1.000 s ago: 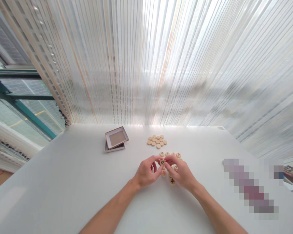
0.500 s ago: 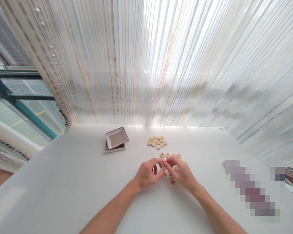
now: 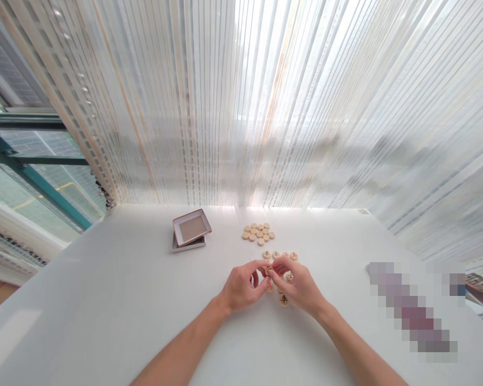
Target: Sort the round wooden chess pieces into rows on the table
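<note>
Between the fingertips of both hands is a round wooden Chinese chess piece [image 3: 269,271] with a dark character, partly covered. My left hand [image 3: 243,285] pinches it from the left, thumb and forefinger curved around its edge. From the other side my right hand [image 3: 297,283] grips it, its thumb lying over the face. A red-marked piece [image 3: 270,287] lies just below the fingers, and a black-marked piece [image 3: 284,299] sits nearer to me. Behind the hands runs a row of face-up pieces [image 3: 276,255], black and red. My right hand hides part of the other pieces.
Farther back lies a cluster of blank-side-up pieces [image 3: 260,234]. An open shallow box with its lid [image 3: 192,228] leaning in it stands to the left. A blurred-out long object [image 3: 412,311] is at the right of the white table [image 3: 104,300]. String curtains [image 3: 225,107] hang along the far edge.
My right thumb has slid further across the held piece, so less of its character shows. Otherwise the hands stay nearly in place, and the view has shifted slightly.
</note>
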The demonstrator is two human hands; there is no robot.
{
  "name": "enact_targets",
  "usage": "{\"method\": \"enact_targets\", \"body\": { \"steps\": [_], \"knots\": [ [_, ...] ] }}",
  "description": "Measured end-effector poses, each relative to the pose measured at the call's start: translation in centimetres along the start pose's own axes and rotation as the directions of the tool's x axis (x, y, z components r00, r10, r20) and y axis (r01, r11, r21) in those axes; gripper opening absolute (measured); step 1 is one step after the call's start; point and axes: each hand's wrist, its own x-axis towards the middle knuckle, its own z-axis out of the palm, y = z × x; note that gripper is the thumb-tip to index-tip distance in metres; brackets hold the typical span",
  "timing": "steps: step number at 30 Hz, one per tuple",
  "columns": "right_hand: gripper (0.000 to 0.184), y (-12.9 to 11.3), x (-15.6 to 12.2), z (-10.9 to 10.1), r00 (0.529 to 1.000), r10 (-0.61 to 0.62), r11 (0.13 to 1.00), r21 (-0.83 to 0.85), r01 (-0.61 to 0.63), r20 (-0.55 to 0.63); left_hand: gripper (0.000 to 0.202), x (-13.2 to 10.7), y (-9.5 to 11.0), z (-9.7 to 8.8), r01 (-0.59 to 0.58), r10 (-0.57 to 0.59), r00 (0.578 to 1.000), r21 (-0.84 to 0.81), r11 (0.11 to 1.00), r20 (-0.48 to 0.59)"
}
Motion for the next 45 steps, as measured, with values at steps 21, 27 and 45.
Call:
{"method": "enact_targets", "body": {
  "steps": [21,27,45],
  "knots": [
    [0.011,-0.13,-0.16,-0.23,0.999,-0.025,1.000,-0.018,0.026,0.021,0.031,0.11,-0.02,-0.12,0.046,-0.046,0.999,-0.084,0.995,-0.002],
    [0.010,-0.22,-0.17,-0.23,0.997,-0.054,0.998,-0.033,0.056,0.061,0.024,0.20,-0.20,-0.10,0.067,-0.070,0.997,-0.096,0.993,-0.031],
    [0.013,-0.18,-0.03,-0.18,0.997,-0.052,0.999,0.012,0.051,0.058,0.026,0.29,-0.02,-0.31,0.076,-0.078,0.997,-0.148,0.986,-0.009]
  ]
}}
